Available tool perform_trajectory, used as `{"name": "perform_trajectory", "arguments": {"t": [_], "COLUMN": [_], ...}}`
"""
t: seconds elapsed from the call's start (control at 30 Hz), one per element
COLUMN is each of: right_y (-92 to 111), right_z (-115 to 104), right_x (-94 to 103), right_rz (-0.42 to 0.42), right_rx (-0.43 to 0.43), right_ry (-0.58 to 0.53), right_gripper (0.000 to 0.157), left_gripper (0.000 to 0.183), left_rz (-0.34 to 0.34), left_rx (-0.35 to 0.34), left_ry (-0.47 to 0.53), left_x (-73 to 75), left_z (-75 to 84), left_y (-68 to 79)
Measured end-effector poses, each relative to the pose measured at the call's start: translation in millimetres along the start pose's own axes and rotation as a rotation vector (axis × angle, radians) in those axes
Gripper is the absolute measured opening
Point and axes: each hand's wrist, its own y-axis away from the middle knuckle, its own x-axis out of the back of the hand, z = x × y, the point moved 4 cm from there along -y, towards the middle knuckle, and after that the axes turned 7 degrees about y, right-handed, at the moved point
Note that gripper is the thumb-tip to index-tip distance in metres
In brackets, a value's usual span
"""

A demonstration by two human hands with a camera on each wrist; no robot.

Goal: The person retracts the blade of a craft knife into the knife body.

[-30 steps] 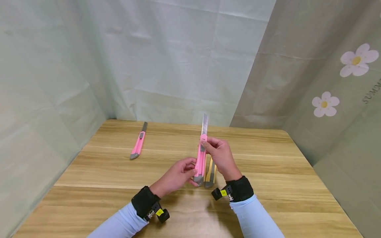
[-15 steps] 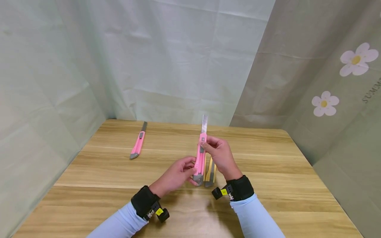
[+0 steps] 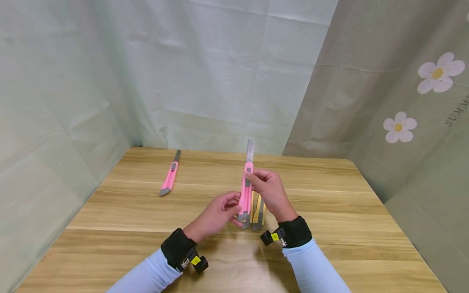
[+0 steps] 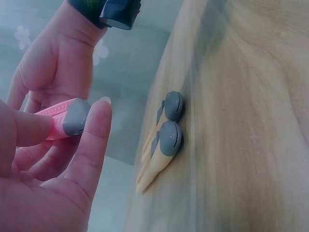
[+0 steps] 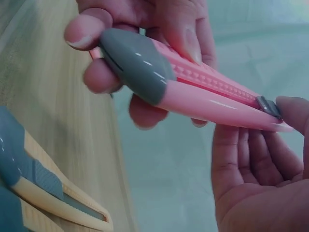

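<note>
A pink snap-off utility knife (image 3: 246,198), blade (image 3: 250,151) towards twelve o'clock, is pinched above the wooden table (image 3: 329,191) by the fingers of the left hand (image 3: 215,213) at eight o'clock and the right hand (image 3: 272,192) at three.

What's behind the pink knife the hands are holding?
In the head view, a yellow knife lies on the table behind the pink knife, its end and one edge showing, the rest covered. Another yellow knife lies beside it, far end hidden by the right hand.
</note>
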Motion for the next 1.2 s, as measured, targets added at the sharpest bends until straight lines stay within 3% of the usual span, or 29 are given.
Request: {"name": "perform_trajectory", "arguments": {"t": [0.1, 0.33, 0.93, 1.2], "right_y": [-0.1, -0.9, -0.2, 1.1], "right_z": [1.2, 3.5, 1.3, 3.4], "right_x": [-1.8, -2.0, -2.6, -2.6], "right_rz": [-0.015, -0.03, 0.021, -0.026], "right_rx": [-0.028, -0.029, -0.036, -0.047], "right_ry": [0.002, 0.049, 0.038, -0.006], "right_gripper": [0.037, 0.032, 0.037, 0.032], "left_gripper": [0.034, 0.036, 0.034, 0.035], "left_rz": [-0.002, -0.005, -0.009, 0.004], "left_rx": [-0.014, -0.011, -0.019, -0.016], "left_ry": [0.002, 0.005, -0.006, -0.004], "left_x": [1.3, 2.7, -0.4, 0.8], "left_z": [0.8, 1.3, 3.4, 3.1], "left_y": [-0.1, 0.8, -0.3, 0.4]}}
